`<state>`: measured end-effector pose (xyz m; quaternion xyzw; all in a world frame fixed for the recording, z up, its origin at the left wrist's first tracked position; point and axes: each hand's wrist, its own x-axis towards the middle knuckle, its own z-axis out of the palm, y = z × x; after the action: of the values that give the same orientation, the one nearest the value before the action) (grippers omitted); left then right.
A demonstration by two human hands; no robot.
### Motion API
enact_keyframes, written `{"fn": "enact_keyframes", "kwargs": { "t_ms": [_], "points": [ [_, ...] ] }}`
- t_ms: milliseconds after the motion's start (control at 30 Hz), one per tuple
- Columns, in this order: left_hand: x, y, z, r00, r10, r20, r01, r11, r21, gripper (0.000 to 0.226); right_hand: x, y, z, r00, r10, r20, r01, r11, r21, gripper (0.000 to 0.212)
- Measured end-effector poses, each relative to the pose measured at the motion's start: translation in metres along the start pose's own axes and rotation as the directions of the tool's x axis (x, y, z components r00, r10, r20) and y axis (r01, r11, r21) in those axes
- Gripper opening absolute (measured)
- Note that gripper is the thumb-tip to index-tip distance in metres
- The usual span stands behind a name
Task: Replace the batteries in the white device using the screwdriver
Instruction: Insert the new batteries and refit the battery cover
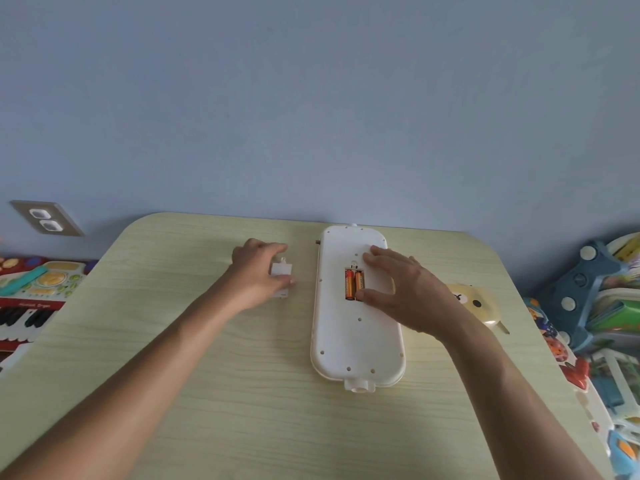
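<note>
White, long, round-ended plastic device (pixel 356 327) lies back-up on the pale wood-grain table (pixel 207 393), its open battery bay holding two orange batteries (pixel 354 284) side by side. Over it rests the right hand (pixel 403 289), fingers spread, thumb at the bay's near end and forefinger at its far end. Just left, the left hand (pixel 258 271) pinches the small white battery cover (pixel 281 278) lying on the table. Beyond stands a blue wall (pixel 311 98) with a socket plate (pixel 46 218).
</note>
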<state>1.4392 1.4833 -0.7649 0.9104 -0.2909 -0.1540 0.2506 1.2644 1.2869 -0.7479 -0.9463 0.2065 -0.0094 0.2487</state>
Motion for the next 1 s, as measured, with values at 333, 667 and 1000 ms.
{"fn": "enact_keyframes", "kwargs": {
  "t_ms": [333,667,1000],
  "points": [
    [-0.003,0.031,-0.01,0.986,0.071,-0.15,-0.124,0.916,-0.382,0.024,-0.003,0.005,-0.008,0.994,-0.045,0.103,0.05,0.997,-0.05,0.1],
    [-0.005,0.077,0.013,0.954,0.301,0.005,-0.264,0.847,-0.462,0.031,0.0,0.008,-0.006,0.992,-0.065,0.111,0.068,0.998,-0.02,0.104],
    [-0.004,0.076,0.016,0.938,0.341,0.053,-0.29,0.863,-0.414,0.031,-0.003,0.004,-0.009,0.993,-0.072,0.095,0.076,0.996,-0.04,0.098]
  ]
}}
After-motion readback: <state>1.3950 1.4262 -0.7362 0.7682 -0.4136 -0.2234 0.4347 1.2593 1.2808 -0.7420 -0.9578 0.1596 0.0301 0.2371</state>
